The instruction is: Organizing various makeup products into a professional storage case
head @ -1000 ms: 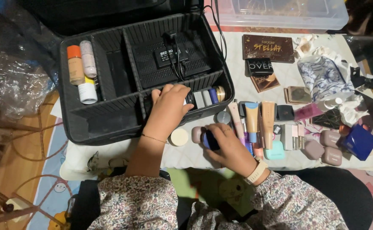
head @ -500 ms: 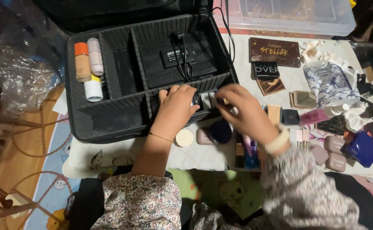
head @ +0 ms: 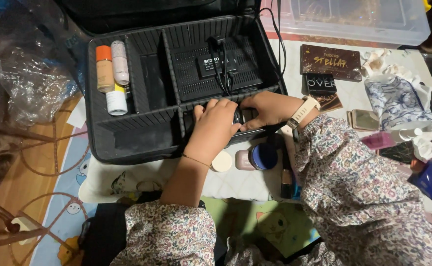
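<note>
Small cosmetic items (head: 239, 116) are pressed between both hands in the black case's (head: 127, 143) front compartment. The left hand (head: 215, 125) lies curled over them from the near side; the right hand (head: 265, 109) is closed on them from the right.

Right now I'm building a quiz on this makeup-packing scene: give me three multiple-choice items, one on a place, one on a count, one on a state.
1. Where are both hands?
A. front right compartment of the black ribbed organizer case
B. clear plastic bin
C. wooden floor

2. How many bottles lie in the case's far left compartment?
A. one
B. three
C. six

3. The case is:
A. zipped shut
B. open
C. upside down

Answers:
1 A, the left hand and right hand meet there in the case.
2 B, orange-capped bottle, pale pink bottle, white tube.
3 B, its compartments show.
</note>
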